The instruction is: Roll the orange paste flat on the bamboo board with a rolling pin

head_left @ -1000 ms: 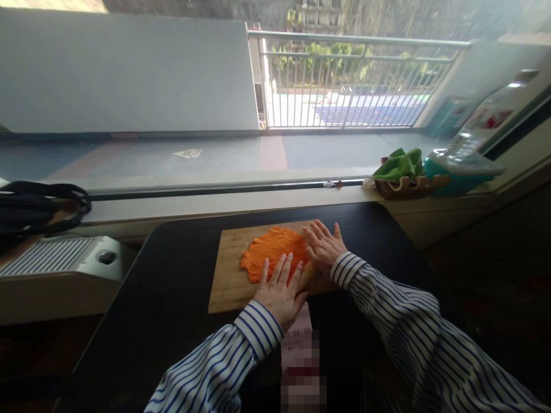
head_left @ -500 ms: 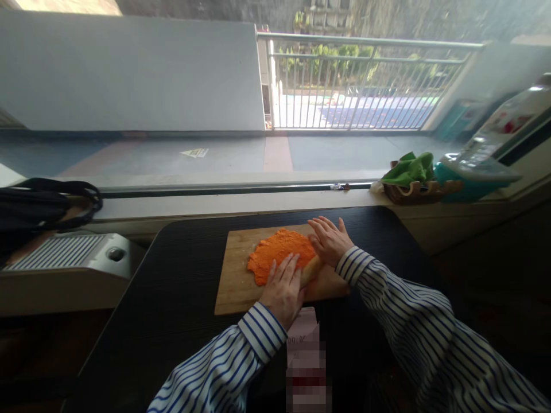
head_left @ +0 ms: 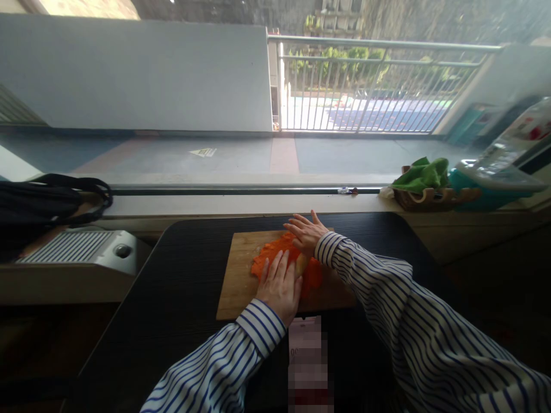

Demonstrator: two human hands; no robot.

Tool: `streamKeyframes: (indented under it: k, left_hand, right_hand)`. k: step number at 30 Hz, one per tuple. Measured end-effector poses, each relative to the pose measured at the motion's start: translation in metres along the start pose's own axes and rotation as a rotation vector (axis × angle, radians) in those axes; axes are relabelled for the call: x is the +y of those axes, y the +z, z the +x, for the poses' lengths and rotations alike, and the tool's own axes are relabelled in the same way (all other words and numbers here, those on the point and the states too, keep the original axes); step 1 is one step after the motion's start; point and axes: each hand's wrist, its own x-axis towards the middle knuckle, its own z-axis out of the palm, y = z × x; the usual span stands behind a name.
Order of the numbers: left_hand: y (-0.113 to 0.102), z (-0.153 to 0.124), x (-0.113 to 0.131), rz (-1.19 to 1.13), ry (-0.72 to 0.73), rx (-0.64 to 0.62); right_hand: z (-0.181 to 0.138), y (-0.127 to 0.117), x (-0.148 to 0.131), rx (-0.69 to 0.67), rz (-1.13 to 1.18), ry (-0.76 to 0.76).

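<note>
Left hand (head_left: 279, 285) lies flat, fingers together and extended, on the near part of the orange dough (head_left: 275, 258), which sits spread on the wooden board (head_left: 236, 275) on the dark table (head_left: 172, 298); right hand (head_left: 306, 232) lies flat at the dough's far edge, fingers slightly spread. A pale rolling pin (head_left: 300, 265) shows only as a short stretch between the hands, the rest hidden under palms and wrist, so whether either hand grips it cannot be told. On the sill, a green cloth (head_left: 424, 173) in a wooden holder (head_left: 424, 198); the clear container (head_left: 508, 166) beside it is blurred and cut off at the frame edge.
</note>
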Motion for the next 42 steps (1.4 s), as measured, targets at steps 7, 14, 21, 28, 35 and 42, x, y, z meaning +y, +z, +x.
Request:
streamKeyframes:
  k: [7,14,21,28,35,42]
  left_hand:
    - [0.000,0.001,0.010,-0.048,0.063,-0.096]
    - [-0.001,0.000,0.015,-0.062,0.099,-0.126]
    - [-0.002,0.000,0.019,-0.084,0.161,-0.132]
    - [-0.003,0.000,0.019,-0.113,0.194,-0.164]
    - [-0.006,0.001,0.022,-0.155,0.204,-0.194]
    - [-0.006,0.000,0.028,-0.156,0.223,-0.214]
  right_hand:
    - [-0.012,0.002,0.004,-0.021,-0.072,0.006]
    - [-0.020,0.006,0.007,0.008,-0.072,0.000]
    - [-0.031,0.009,0.011,0.036,-0.078,0.017]
    - [-0.036,0.011,0.012,0.032,-0.112,0.029]
    - [-0.042,0.010,0.014,0.017,-0.114,0.036]
    - [-0.049,0.012,0.016,0.025,-0.121,0.026]
